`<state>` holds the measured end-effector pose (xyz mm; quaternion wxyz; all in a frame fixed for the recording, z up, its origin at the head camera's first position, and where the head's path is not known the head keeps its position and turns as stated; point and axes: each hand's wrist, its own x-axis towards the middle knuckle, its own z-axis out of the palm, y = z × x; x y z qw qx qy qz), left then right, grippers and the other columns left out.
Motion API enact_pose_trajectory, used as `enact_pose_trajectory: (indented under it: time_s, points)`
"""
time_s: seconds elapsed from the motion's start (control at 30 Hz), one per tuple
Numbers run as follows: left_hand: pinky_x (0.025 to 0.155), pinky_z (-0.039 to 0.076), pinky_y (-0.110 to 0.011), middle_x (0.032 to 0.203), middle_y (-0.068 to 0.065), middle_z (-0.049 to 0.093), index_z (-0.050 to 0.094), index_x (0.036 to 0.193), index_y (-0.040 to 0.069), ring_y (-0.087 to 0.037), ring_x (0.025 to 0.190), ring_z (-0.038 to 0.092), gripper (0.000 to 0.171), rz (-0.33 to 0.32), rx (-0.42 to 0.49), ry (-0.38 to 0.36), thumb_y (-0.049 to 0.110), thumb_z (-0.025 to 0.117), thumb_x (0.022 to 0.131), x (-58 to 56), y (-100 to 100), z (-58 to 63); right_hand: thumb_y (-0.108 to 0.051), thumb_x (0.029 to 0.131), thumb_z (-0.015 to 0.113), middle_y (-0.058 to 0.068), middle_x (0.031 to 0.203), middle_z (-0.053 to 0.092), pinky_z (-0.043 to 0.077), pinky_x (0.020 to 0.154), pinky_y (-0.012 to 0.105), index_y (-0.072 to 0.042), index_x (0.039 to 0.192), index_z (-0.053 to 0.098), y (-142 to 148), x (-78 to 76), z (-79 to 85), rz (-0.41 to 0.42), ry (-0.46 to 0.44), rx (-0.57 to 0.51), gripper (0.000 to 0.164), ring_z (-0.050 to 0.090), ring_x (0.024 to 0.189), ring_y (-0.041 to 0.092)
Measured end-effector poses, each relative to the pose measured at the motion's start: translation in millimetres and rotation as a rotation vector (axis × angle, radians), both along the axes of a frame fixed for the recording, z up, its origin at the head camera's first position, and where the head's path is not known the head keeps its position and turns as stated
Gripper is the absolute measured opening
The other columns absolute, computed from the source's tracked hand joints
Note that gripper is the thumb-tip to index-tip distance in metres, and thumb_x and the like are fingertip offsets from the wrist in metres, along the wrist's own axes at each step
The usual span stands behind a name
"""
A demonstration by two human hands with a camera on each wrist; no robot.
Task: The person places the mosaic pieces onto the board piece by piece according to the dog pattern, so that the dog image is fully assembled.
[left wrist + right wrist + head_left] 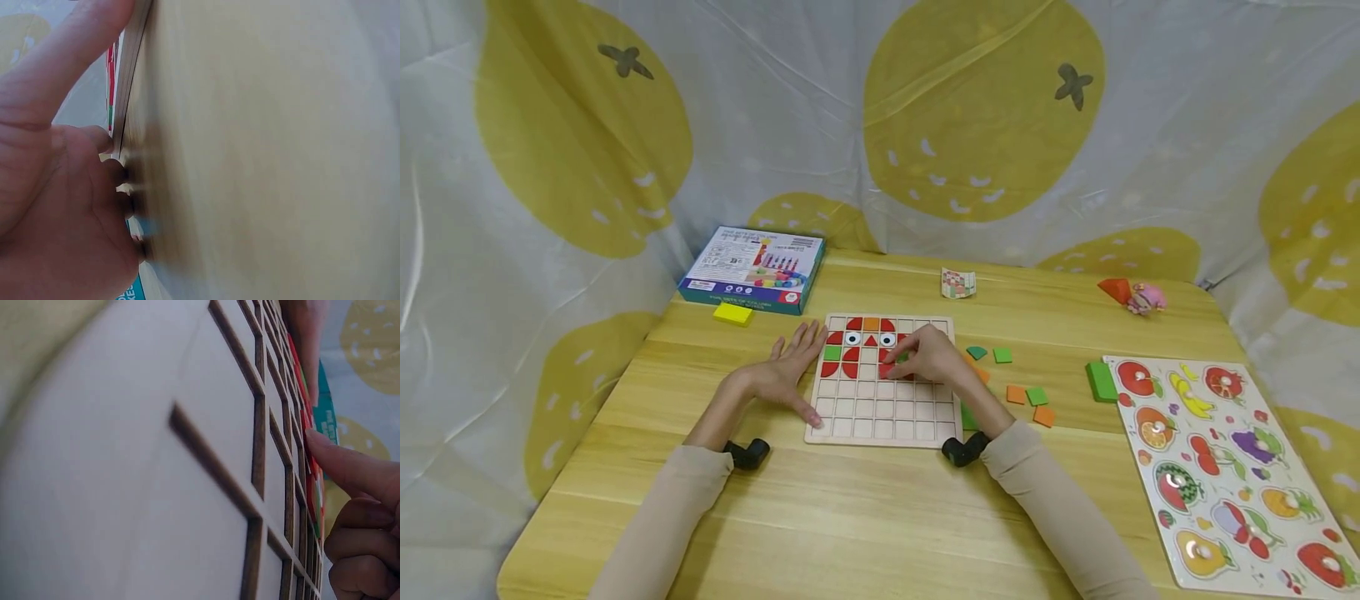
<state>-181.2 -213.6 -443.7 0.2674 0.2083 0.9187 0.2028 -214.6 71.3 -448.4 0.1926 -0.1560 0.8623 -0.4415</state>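
Observation:
A wooden grid board [865, 409] lies on the table with red, green, orange and eye-patterned tiles in its upper cells. My left hand [778, 379] is spread flat along the board's left side, its thumb at the lower left corner. In the left wrist view that thumb [75, 62] lies against the board's edge. Over the board's upper right part, my right hand [931, 357] pinches a red curved tile [884, 369] with thumb and forefinger. The right wrist view shows the thumb [337, 456] touching the red tile, other fingers curled; the forefinger's tip is hidden there.
Loose green and orange tiles [1016, 394] lie right of the board. Farther right are a green block [1101, 382] and a fruit puzzle board [1165, 529]. Behind stand a boxed toy [752, 268], a yellow block [733, 314], a small picture card [958, 283] and a pink figure [1147, 298].

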Motion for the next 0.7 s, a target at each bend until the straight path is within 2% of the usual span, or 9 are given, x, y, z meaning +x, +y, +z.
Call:
enact_pose_trajectory:
  time_s: [0.2,0.33,0.4,0.53,0.7]
  points:
    - [0.117,-0.013,-0.063,0.160,-0.015,-0.025,-0.014,0.154,0.011,-0.037,0.147,-0.023,0.144,-0.011,0.016,0.012,0.057,0.085,0.060,-0.8,2,1.1,-0.016,0.070,0.086,-0.002,0.053,0.048,0.024,0.047,0.022,-0.014,0.084,0.080,-2,0.7,-0.5,-0.021,-0.017,-0.014,0.016,0.031,0.048,0.011]
    - [0.117,-0.012,-0.063,0.160,-0.015,-0.024,-0.014,0.154,0.011,-0.038,0.148,-0.022,0.143,-0.016,0.020,0.016,0.057,0.085,0.060,-1.4,2,1.4,-0.019,0.071,0.086,-0.003,0.053,0.048,0.024,0.047,0.022,-0.015,0.091,0.080,0,0.9,1.4,-0.014,-0.069,-0.037,0.021,0.030,0.049,0.010]
    - [0.117,-0.012,-0.063,0.160,-0.015,-0.024,-0.013,0.154,0.011,-0.038,0.148,-0.022,0.143,-0.013,0.016,0.018,0.057,0.085,0.060,-1.7,2,1.7,-0.022,0.075,0.083,-0.003,0.053,0.043,0.024,0.048,0.023,-0.016,0.096,0.079,7,1.1,4.6,-0.011,-0.080,-0.054,0.022,0.028,0.050,0.011]
    - [0.117,-0.012,-0.064,0.160,-0.015,-0.024,-0.013,0.154,0.011,-0.038,0.148,-0.022,0.143,-0.009,0.014,0.018,0.057,0.084,0.060,-2.0,0,0.6,-0.028,0.080,0.079,-0.003,0.055,0.038,0.025,0.048,0.023,-0.016,0.103,0.077,41,5.2,16.1,-0.044,-0.047,-0.059,0.025,0.030,0.051,0.013]
    - [0.117,-0.012,-0.063,0.160,-0.014,-0.024,-0.013,0.154,0.011,-0.037,0.148,-0.023,0.143,-0.005,0.012,0.014,0.058,0.084,0.060,-1.2,0,-1.4,-0.024,0.082,0.077,-0.003,0.055,0.034,0.028,0.046,0.024,-0.011,0.110,0.073,109,18.3,22.7,-0.080,-0.033,0.001,0.031,0.027,0.048,0.012]
